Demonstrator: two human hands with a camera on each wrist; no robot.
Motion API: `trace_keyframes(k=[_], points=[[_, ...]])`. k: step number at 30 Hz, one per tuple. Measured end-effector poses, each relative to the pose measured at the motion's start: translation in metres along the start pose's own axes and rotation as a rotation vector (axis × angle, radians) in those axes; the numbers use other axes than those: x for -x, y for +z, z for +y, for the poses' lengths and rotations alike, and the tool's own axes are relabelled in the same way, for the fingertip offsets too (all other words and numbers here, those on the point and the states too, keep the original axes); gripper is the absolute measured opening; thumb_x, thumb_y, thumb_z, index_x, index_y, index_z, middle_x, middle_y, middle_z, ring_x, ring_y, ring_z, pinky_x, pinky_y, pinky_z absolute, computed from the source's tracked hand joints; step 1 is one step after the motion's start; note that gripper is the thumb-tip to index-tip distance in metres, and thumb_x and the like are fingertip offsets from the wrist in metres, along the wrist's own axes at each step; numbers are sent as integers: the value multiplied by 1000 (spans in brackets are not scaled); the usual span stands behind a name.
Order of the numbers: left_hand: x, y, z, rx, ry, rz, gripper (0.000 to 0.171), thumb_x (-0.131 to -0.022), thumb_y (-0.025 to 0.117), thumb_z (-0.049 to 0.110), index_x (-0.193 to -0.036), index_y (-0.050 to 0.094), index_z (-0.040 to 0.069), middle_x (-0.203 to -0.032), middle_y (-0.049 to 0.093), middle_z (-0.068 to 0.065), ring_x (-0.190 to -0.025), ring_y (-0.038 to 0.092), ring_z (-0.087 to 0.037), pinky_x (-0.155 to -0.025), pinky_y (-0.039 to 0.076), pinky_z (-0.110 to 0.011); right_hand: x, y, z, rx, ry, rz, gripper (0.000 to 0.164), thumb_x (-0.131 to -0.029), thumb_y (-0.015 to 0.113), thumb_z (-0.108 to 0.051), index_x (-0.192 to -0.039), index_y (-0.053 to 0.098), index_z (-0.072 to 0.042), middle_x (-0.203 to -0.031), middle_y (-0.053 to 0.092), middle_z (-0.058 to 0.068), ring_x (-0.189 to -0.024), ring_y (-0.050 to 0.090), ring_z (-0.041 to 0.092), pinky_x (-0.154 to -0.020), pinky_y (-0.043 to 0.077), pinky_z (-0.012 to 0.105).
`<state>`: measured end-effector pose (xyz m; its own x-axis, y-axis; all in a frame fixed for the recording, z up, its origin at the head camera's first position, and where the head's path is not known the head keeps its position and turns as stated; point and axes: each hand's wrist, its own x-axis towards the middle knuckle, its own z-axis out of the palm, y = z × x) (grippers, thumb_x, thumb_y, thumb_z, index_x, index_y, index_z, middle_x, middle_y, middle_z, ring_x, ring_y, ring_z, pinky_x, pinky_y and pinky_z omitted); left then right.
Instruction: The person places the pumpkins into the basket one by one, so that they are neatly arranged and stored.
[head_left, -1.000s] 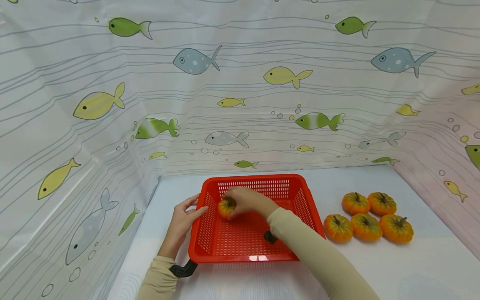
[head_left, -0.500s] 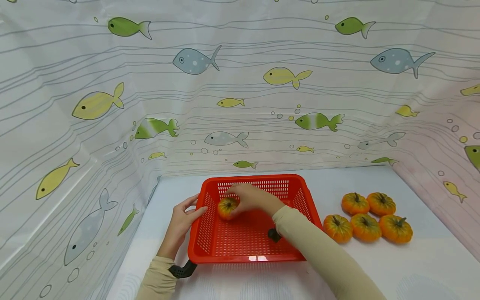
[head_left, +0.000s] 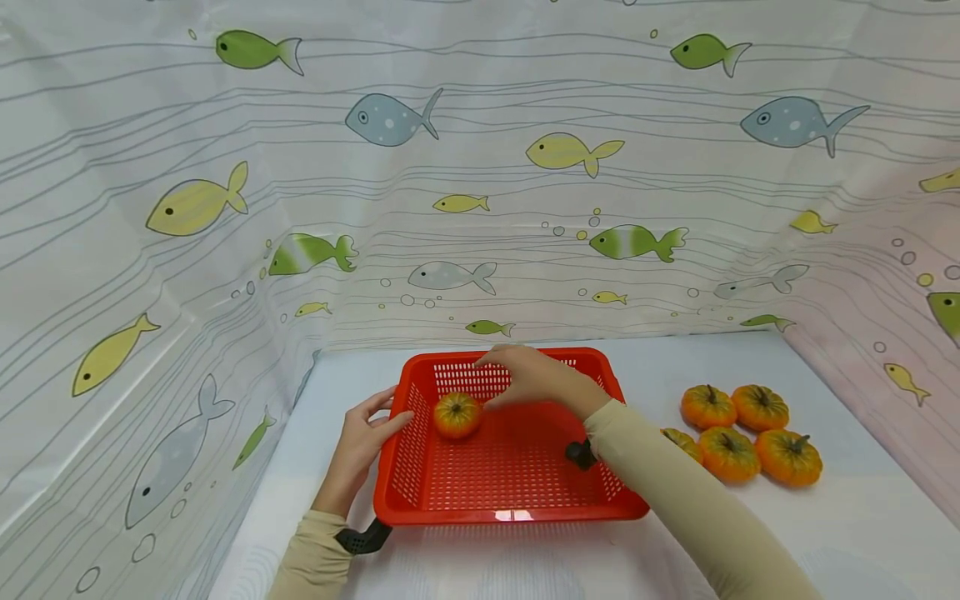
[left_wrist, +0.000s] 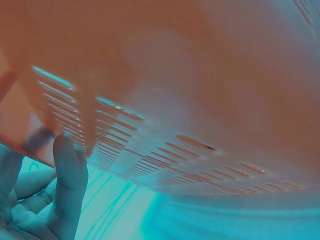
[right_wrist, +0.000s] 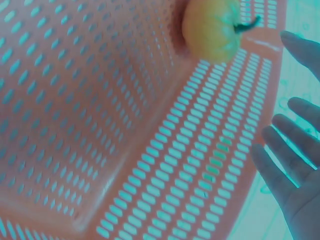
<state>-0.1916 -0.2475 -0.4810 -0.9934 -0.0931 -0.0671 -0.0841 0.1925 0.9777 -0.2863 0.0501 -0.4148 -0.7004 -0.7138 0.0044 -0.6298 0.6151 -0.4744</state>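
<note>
A red perforated plastic basket [head_left: 517,517] stands on the table in the head view. Inside, by its left wall, sits one small orange pumpkin [head_left: 457,415] with green-tinged ribs. My left hand [head_left: 362,442] holds the basket's left rim, thumb over the edge and fingers outside; the left wrist view shows those fingertips [left_wrist: 65,145] against the slotted wall. To the right of the pumpkin, over the back part of the basket, my right hand [head_left: 532,379] has its fingers spread and holds nothing. The right wrist view shows the pumpkin [right_wrist: 210,32] apart from the fingers.
Several similar pumpkins [head_left: 789,457] lie grouped on the table [head_left: 832,533] right of the basket, one partly hidden by the right sleeve [head_left: 675,492]. A fish-patterned sheet [head_left: 517,242] rises behind and at both sides. Black camera mounts [head_left: 363,540] are on the wrists.
My right hand has let go of the pumpkin in the basket and moved up and to the right, its fingers spreading. The left hand stays at the rim.
</note>
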Motion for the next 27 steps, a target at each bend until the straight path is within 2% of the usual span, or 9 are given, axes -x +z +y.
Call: trace_keyframes(k=[9, 15, 20, 27], points=[[2, -1, 3, 16, -9, -11, 59, -97, 74, 19, -151, 52, 10, -117, 60, -15, -90, 77, -17, -75, 65, -31, 32, -28, 18, 39, -5, 74, 67, -83, 86, -43, -140, 64, -14, -143, 62, 3, -138, 56, 27, -116, 46, 48], [4, -1, 4, 29, 5, -8, 59, -97, 74, 19, -151, 51, 9, -104, 61, -9, -88, 78, -19, -74, 65, -31, 61, -46, 32, 51, 19, 128, 66, -83, 87, -39, -138, 65, -11, -143, 63, 10, -140, 53, 36, -115, 45, 58], [3, -2, 4, 36, -12, -9, 61, -95, 76, 21, -150, 52, 10, -101, 61, -6, -85, 77, -15, -74, 65, -30, 86, -57, 47, 62, 62, 147, 64, -84, 85, -38, -138, 64, -9, -144, 62, 13, -141, 52, 40, -113, 45, 62], [3, -7, 5, 70, -49, -26, 59, -97, 74, 22, -150, 53, 9, -107, 60, -6, -81, 73, -12, -73, 64, -29, 119, -64, 74, 22, 109, 189, 64, -85, 85, -37, -137, 64, -8, -140, 65, 13, -130, 59, 39, -99, 57, 56]])
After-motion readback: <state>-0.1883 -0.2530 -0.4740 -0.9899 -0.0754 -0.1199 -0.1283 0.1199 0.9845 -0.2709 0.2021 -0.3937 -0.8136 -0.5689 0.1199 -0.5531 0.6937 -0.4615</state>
